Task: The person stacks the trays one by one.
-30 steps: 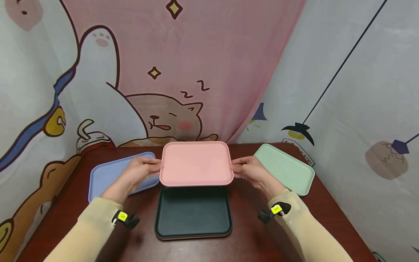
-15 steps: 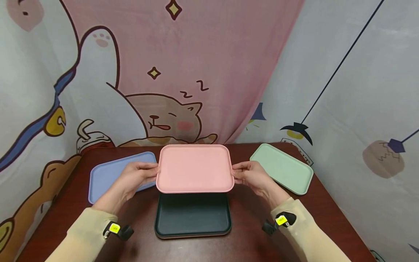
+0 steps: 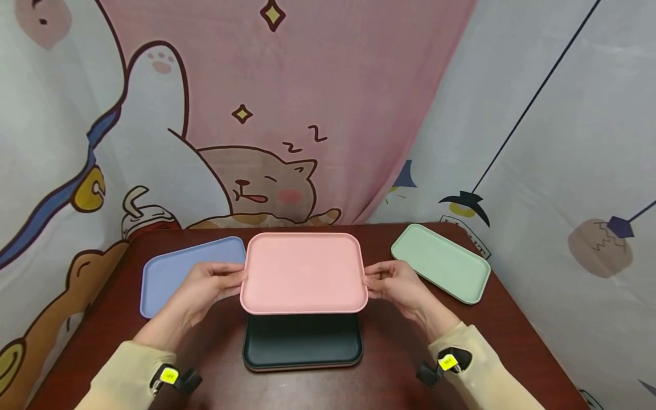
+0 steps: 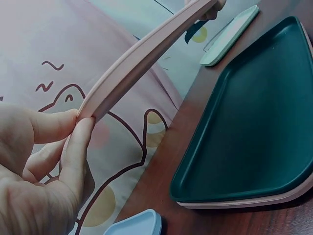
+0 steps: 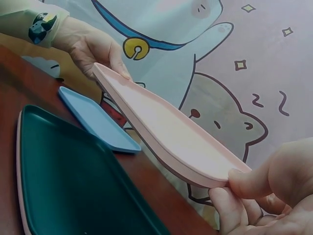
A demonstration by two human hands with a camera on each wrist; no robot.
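Observation:
Both hands hold a pink rectangular tray (image 3: 304,273) in the air by its short ends. My left hand (image 3: 207,287) pinches the left end between thumb and fingers, seen close up in the left wrist view. At the other end, the thumb and fingers of my right hand (image 3: 402,289) pinch the rim. Below the pink tray lies a dark green tray (image 3: 302,347), its far part hidden in the head view. A pink edge (image 4: 234,203) shows right under the green tray, so another piece lies beneath it.
A blue tray (image 3: 174,279) lies angled at the table's left, partly behind my left hand. At the right lies a light green tray (image 3: 443,265), also angled. The brown table (image 3: 302,393) meets a printed curtain (image 3: 359,114) at the back.
The pink tray has come toward me and lower in the head view, covering more of the dark green tray. Both hands moved with it; the other trays stay in place.

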